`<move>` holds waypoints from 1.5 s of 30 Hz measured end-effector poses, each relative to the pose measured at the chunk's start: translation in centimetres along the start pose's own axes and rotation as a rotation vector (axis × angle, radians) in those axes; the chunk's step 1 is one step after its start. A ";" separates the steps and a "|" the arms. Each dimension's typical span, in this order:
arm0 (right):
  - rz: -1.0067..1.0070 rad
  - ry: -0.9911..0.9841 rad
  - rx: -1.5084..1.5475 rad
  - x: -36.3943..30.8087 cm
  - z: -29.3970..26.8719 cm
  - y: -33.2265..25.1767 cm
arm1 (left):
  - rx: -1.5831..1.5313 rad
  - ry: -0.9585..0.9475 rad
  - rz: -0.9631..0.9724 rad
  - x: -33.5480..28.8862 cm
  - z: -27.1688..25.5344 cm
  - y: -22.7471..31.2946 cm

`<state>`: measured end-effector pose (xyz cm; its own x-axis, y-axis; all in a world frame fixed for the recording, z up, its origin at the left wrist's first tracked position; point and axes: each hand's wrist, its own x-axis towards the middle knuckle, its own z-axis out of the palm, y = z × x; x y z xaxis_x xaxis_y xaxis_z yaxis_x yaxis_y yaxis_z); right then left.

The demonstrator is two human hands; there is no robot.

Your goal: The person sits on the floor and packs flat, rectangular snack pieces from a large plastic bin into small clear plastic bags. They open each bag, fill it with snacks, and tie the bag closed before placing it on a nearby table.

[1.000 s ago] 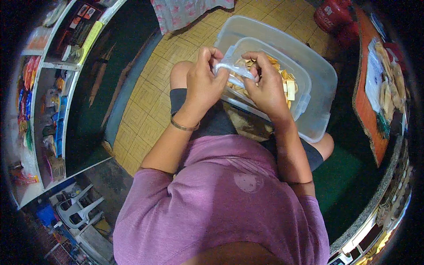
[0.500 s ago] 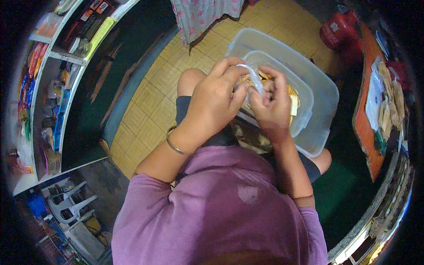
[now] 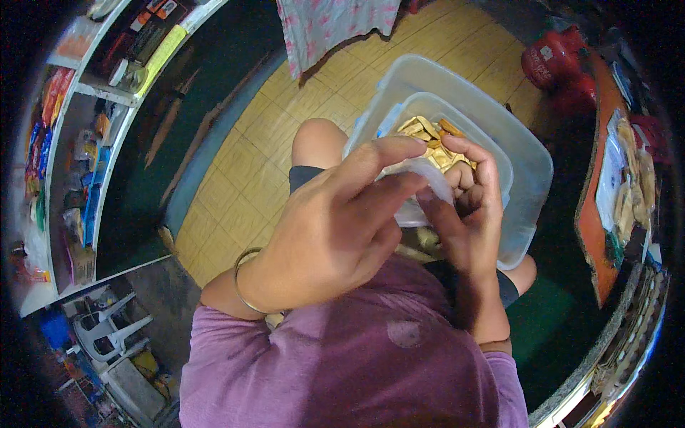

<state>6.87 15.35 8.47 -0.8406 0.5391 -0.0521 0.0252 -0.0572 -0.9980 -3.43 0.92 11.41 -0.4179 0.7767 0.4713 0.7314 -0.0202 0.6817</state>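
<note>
A small clear plastic bag point(image 3: 434, 176) is stretched between my two hands, above the near side of a translucent tub. My left hand point(image 3: 332, 232), with a metal bangle at the wrist, pinches one side of it between thumb and fingers. The fingers of my right hand point(image 3: 474, 214) are curled, and its thumb presses against the bag's other side. Just beyond, yellow chip-like pieces point(image 3: 422, 128) lie in the inner tub point(image 3: 497, 160), which sits inside a larger translucent tub point(image 3: 539, 171). My hands hide part of the pieces and the bag's lower part.
The tubs rest at my lap, between my knees. At left stand shelves point(image 3: 82, 89) of packaged goods, with a white plastic chair point(image 3: 110, 332) below. Far right are a red gas cylinder point(image 3: 553, 60) and an orange board point(image 3: 598, 235) with packets beside it. A patterned curtain point(image 3: 335, 28) hangs ahead.
My hands have come nearer and lower, the left one turning, with the plastic bag still between them. More of the yellow pieces in the tub now show.
</note>
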 end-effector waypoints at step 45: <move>-0.015 -0.052 -0.340 4.7 -6.0 9.8 | 0.249 -0.032 -0.480 -4.1 2.0 -13.4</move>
<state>6.41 22.41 -1.78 -0.8686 0.4936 -0.0445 0.1844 0.2385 -0.9535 -10.41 -0.70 -0.76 -0.7228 0.6807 0.1192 0.5695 0.4890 0.6607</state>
